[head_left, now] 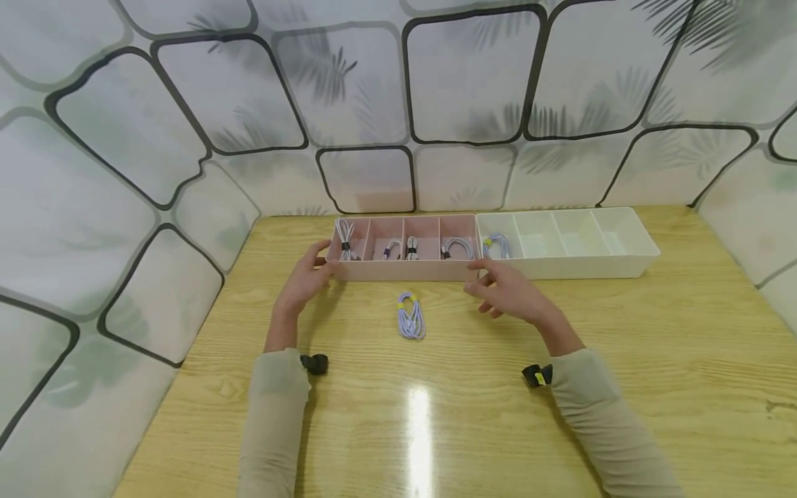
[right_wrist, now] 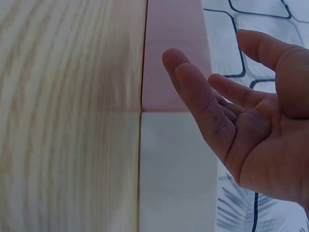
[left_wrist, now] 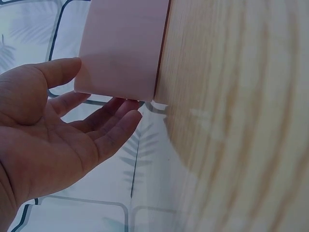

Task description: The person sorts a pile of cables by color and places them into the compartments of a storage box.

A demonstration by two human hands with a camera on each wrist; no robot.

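Observation:
My left hand (head_left: 303,280) is at the left end of a pink divided box (head_left: 398,270). In the left wrist view its thumb lies by the front edge and its relaxed fingers rest along the end wall. My right hand (head_left: 514,293) is held out, fingers loosely extended, at the front where the pink box meets a white divided box (head_left: 569,268). It holds nothing. Between the hands, a coiled lilac cable (head_left: 411,322) with yellow ties lies on the table. Another coiled lilac cable (head_left: 496,245) sits in the white box's leftmost compartment.
The pink box's compartments hold a white cable bundle (head_left: 345,238), a small cable with a purple tie (head_left: 391,250), a short black-tied cable (head_left: 411,247) and a grey coiled cable (head_left: 459,245). A patterned cloth wall (head_left: 367,180) stands behind the wooden table (head_left: 473,422).

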